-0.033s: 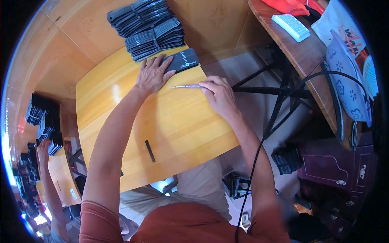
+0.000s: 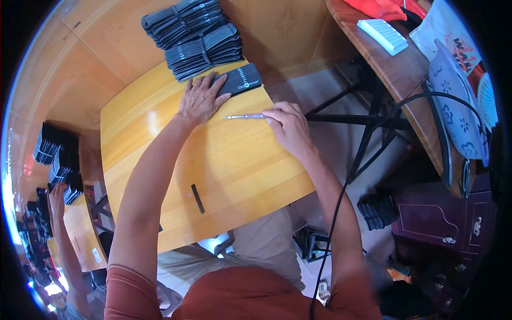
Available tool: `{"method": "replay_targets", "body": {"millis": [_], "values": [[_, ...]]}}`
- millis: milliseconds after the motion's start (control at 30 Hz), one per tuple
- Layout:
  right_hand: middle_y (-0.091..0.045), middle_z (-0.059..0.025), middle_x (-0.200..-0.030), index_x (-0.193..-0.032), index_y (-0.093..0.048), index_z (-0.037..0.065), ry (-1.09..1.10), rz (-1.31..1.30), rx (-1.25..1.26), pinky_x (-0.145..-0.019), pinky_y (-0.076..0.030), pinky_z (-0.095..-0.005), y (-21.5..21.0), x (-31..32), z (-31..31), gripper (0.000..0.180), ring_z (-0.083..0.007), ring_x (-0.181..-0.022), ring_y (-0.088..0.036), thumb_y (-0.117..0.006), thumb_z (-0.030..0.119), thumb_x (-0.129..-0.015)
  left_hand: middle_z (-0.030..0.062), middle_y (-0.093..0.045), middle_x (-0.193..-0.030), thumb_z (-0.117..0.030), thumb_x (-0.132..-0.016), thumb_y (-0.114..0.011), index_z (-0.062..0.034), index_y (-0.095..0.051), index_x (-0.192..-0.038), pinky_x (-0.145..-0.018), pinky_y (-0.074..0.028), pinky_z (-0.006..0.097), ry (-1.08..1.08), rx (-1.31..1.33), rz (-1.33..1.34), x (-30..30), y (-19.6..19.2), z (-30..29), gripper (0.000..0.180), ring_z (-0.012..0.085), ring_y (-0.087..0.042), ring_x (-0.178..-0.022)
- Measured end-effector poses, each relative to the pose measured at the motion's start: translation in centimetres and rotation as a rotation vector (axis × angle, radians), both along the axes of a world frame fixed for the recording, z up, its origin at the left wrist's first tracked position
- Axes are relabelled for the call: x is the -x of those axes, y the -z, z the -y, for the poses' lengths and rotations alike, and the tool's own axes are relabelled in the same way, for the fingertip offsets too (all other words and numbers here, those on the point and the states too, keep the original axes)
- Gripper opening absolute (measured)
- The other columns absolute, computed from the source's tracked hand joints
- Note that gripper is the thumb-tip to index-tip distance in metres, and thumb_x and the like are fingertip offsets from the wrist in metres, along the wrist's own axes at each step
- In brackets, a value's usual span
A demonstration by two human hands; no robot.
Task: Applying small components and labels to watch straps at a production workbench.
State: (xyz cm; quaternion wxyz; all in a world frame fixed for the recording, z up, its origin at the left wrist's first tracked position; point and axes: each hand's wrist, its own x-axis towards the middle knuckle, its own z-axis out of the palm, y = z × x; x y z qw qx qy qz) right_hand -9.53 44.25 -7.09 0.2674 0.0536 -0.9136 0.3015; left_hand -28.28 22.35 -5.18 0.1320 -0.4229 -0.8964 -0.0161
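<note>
My left hand (image 2: 201,99) lies flat on the wooden table, fingers spread and open. Its fingertips and thumb rest against a flat black rectangular piece (image 2: 241,80) with white print, partly covering its left end. To the right, my right hand (image 2: 288,124) is closed on a slim tool with a purplish handle and a thin metal shaft (image 2: 245,116). The shaft points left, toward my left wrist, just above the tabletop; its exact kind is too small to tell. Behind the flat piece stand bundled stacks of similar black pieces (image 2: 202,50), each tied with a band.
A dark strip (image 2: 198,199) lies on the yellow table (image 2: 240,176). A black cable (image 2: 336,213) passes my right forearm. A brown side table (image 2: 384,69) at right bears a white box (image 2: 382,36). At far left another person's hand (image 2: 56,194) touches black stacks.
The tool and my right hand have shifted very slightly down. My left hand and the black piece stay where they were.
</note>
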Motion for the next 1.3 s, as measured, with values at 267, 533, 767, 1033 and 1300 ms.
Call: {"method": "replay_targets", "body": {"millis": [267, 533, 767, 1033, 1300], "values": [[-0.065, -0.0097, -0.096, -0.103, -0.073, 0.006, -0.02, 0.004, -0.028, -0.088, -0.048, -0.0414, -1.3, -4.1, 0.9, 0.022, -0.0314, -0.097, -0.058, -0.065, 0.003, -0.083, 0.0228, -0.045, -0.144, -0.049, -0.098, -0.05, -0.0058, -0.046, -0.143, -0.113, -0.032, 0.05, 0.04, -0.096, -0.108, -2.0, -0.9, 2.5, 0.062, 0.0402, -0.042, -0.133], [-0.065, -0.0098, -0.096, -0.103, -0.071, 0.004, 0.055, 0.031, -0.092, -0.084, -0.049, -0.0405, -2.4, -8.7, 3.3, 0.02, -0.031, -0.098, -0.058, -0.069, 0.005, -0.083, 0.0217, -0.047, -0.141, -0.025, -0.093, -0.064, -0.0031, -0.051, -0.136, -0.109, -0.04, 0.047, 0.053, -0.229, 0.065, -8.3, -2.0, 7.3, 0.05, 0.0425, -0.042, -0.131], [-0.063, -0.0099, -0.099, -0.104, -0.07, 0.004, 0.119, 0.054, -0.074, -0.084, -0.05, -0.0413, -2.8, -12.3, 6.3, 0.02, -0.031, -0.099, -0.058, -0.068, 0.005, -0.084, 0.0189, -0.046, -0.142, -0.019, -0.089, -0.068, -0.0053, -0.057, -0.13, -0.11, -0.041, 0.047, 0.006, -0.192, 0.174, -16.2, -4.1, 12.5, 0.044, 0.0418, -0.039, -0.135], [-0.064, -0.0119, -0.103, -0.106, -0.07, 0.003, 0.13, -0.013, -0.029, -0.086, -0.05, -0.0412, -1.9, -13.1, 7.3, 0.022, -0.0309, -0.102, -0.058, -0.068, 0.007, -0.085, 0.0178, -0.053, -0.136, -0.011, -0.083, -0.074, -0.0034, -0.062, -0.123, -0.106, -0.045, 0.047, -0.091, -0.302, 0.167, -25.4, -6.0, 18.5, 0.042, 0.0418, -0.045, -0.131], [-0.064, -0.0118, -0.105, -0.11, -0.069, 0.003, 0.137, -0.044, -0.072, -0.086, -0.05, -0.0409, -1.7, -13.6, 7.6, 0.023, -0.0311, -0.102, -0.059, -0.065, 0.006, -0.087, 0.018, -0.058, -0.129, -0.004, -0.08, -0.075, -0.002, -0.065, -0.112, -0.101, -0.047, 0.049, -0.28, -0.424, 0.077, -32.4, -3.6, 23.7, 0.034, 0.0402, -0.051, -0.125]]}}
